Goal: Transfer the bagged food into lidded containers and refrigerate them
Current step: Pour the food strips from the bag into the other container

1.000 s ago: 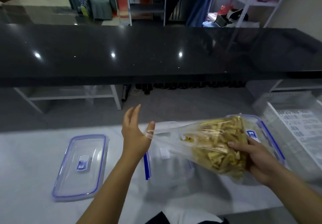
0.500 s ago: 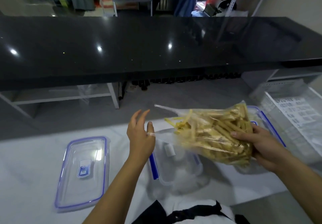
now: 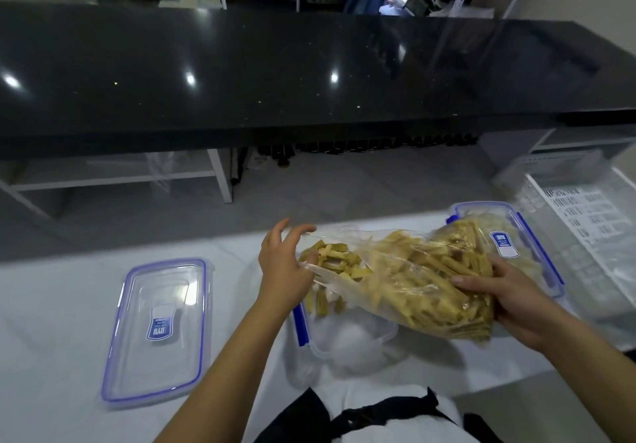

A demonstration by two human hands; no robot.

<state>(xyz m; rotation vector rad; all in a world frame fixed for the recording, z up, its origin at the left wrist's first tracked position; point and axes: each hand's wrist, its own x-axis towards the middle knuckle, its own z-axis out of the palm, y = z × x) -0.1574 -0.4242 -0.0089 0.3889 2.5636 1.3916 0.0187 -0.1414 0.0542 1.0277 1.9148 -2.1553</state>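
A clear plastic bag [image 3: 409,277] full of yellow food sticks lies tilted across the white counter, its open mouth pointing left. My left hand [image 3: 282,267] pinches the rim of the bag's mouth. My right hand [image 3: 502,294] grips the bag's full bottom end from below. Several sticks [image 3: 323,301] spill from the mouth into an open clear container [image 3: 347,336] with blue clips, directly beneath. A loose lid [image 3: 158,329] with a blue label lies flat at the left.
Behind the bag at the right stands a second lidded container [image 3: 537,246]. A clear bin [image 3: 592,229] with printed sheets sits at the far right. A raised black glossy countertop [image 3: 309,74] runs across the back. The counter's front edge is close to my body.
The bag has tipped further over the open container. Sticks have slid to its mouth and begun dropping in. My left hand shifted from an open pose to pinching the bag's rim.
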